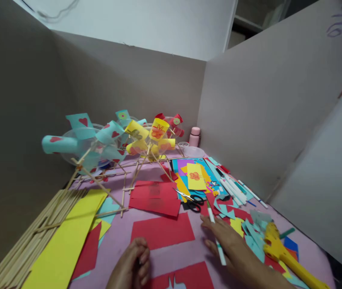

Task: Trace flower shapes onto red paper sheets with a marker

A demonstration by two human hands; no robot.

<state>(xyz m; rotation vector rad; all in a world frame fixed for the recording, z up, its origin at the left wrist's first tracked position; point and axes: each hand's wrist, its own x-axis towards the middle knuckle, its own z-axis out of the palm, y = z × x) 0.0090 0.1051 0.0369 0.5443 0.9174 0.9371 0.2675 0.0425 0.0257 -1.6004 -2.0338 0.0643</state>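
Note:
My right hand [231,241] hovers at the right of the red paper, fingers bent around a slim white marker [212,218] with a green tip pointing away from me. My left hand [134,257] is curled into a loose fist by the near left corner of a red paper rectangle [163,230]; nothing shows in it. Close in front of me lies another red sheet [185,277] with a pale cut-out shape [175,284] on it. Farther off, red pieces [154,196] with faint drawings lie beside black-handled scissors [195,204].
Wheel models of sticks and paper tubes in blue [86,138], yellow [149,140] and red [175,124] stand at the back left. Wooden sticks [14,245] and yellow strips [65,241] line the left. Rightward are markers [232,188], paper scraps [253,241] and a yellow glue gun [288,257].

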